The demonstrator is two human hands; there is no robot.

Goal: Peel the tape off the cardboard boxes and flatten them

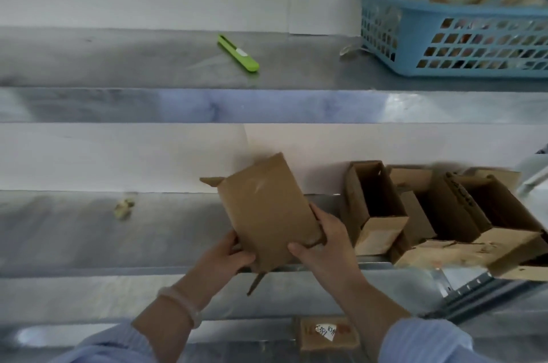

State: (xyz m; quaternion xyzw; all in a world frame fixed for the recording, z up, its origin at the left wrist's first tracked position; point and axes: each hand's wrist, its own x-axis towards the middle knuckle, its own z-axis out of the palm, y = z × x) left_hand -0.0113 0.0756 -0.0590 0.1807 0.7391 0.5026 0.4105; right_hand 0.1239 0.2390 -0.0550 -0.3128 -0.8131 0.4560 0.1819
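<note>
The left hand (pixel 234 254) and right hand (pixel 324 239) clasp the near end of a small cardboard box (pixel 264 208), tilted above the lower shelf (pixel 89 232). It looks nearly collapsed; squeezing the panels along their creases should flatten it cleanly. Opened boxes (pixel 376 205) stand just right; a green cutter (pixel 238 52) lies on the shelf above (pixel 118 66).

The flat brown cardboard box (pixel 264 208) in the middle is plain tan with a pale scuff. To its right, the open brown cardboard boxes (pixel 376 208) are dark inside. On the far grey metal shelf (pixel 118 60) lies a lime-green plastic cutter (pixel 238 53) with a white patch. The sky-blue plastic basket (pixel 444 8) has a grid of square holes. The near right sleeve (pixel 427 342) is pale blue, faintly striped.
</note>
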